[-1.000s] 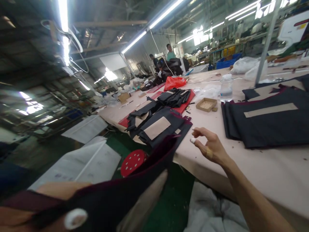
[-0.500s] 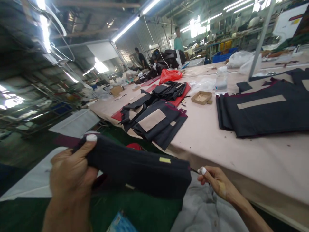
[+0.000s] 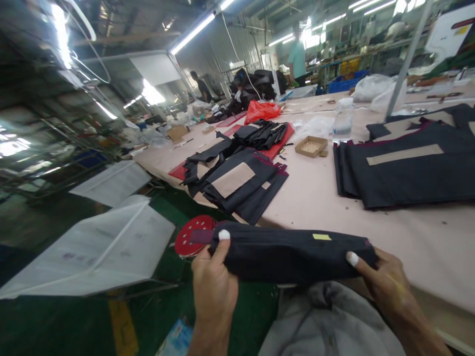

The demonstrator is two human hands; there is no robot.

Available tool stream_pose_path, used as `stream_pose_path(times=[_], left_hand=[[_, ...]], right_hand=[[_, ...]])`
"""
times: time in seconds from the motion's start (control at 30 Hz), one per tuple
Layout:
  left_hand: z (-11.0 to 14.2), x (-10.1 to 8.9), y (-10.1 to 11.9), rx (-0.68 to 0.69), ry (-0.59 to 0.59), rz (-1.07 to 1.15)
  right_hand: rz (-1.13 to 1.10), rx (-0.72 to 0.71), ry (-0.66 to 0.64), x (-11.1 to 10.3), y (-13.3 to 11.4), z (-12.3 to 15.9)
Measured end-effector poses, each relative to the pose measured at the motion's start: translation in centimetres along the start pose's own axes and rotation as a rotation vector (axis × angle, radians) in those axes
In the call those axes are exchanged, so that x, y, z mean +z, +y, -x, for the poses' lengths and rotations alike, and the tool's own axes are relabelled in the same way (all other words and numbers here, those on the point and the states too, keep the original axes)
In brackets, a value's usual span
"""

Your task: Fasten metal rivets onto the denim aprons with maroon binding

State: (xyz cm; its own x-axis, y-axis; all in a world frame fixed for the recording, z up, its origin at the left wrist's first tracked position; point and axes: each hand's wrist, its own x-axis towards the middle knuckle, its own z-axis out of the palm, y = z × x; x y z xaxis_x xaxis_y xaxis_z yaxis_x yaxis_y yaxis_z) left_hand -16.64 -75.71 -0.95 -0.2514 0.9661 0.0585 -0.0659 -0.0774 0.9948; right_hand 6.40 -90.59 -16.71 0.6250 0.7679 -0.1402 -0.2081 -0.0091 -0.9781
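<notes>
A folded dark fabric piece (image 3: 282, 257) stretches between my two hands, in front of the table's near edge. It carries a small yellow sticker near its upper edge, and a maroon strip juts from its left end. My left hand (image 3: 215, 282) is closed on the left end, thumb on top. At the other end, my right hand (image 3: 389, 282) grips the cloth between thumb and fingers. Both thumbs have white wrappings on their tips. The fingers behind the fabric are partly hidden.
The pale table (image 3: 304, 202) bears dark cut pieces (image 3: 237, 180), a larger dark stack (image 3: 411, 173), a small cardboard box (image 3: 310, 147) and a clear jar (image 3: 343, 118). A red round stool (image 3: 191, 237) and white cloth-covered frame (image 3: 111, 242) stand left. Two people are in the background.
My left hand has moved right with the fabric, uncovering the red stool. My right hand has left the thin dark strand at the fabric's end and now grips the fabric itself.
</notes>
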Motion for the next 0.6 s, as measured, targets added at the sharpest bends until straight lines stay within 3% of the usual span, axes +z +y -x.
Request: stream_pose_path(times=[0.1, 0.2, 0.3, 0.4, 0.5, 0.6], left_hand=[[1.7, -0.3, -1.5, -0.192, -0.132, 0.000], [2.7, 0.0, -5.5, -0.321, -0.220, -0.054], [3.2, 1.3, -11.5, -0.389, -0.261, -0.149], [3.4, 2.2, -16.3, -0.475, -0.370, -0.216], [3.3, 2.0, -17.7, -0.484, -0.438, -0.194], [2.5, 1.3, -16.4, -0.409, -0.419, -0.236]], right_hand=[[-0.107, 0.002, 0.075, -3.9, -0.8, 1.6], [-0.032, 0.030, 0.081, -7.4, 0.1, 1.9], [0.380, 0.090, 0.080, -10.8, 2.2, 1.7], [0.896, 0.122, 0.229, -13.3, 3.5, 1.7], [1.097, -0.051, 0.367, -14.1, 2.8, 0.5], [1.123, -0.351, 0.281, -12.8, 1.0, -3.6]])
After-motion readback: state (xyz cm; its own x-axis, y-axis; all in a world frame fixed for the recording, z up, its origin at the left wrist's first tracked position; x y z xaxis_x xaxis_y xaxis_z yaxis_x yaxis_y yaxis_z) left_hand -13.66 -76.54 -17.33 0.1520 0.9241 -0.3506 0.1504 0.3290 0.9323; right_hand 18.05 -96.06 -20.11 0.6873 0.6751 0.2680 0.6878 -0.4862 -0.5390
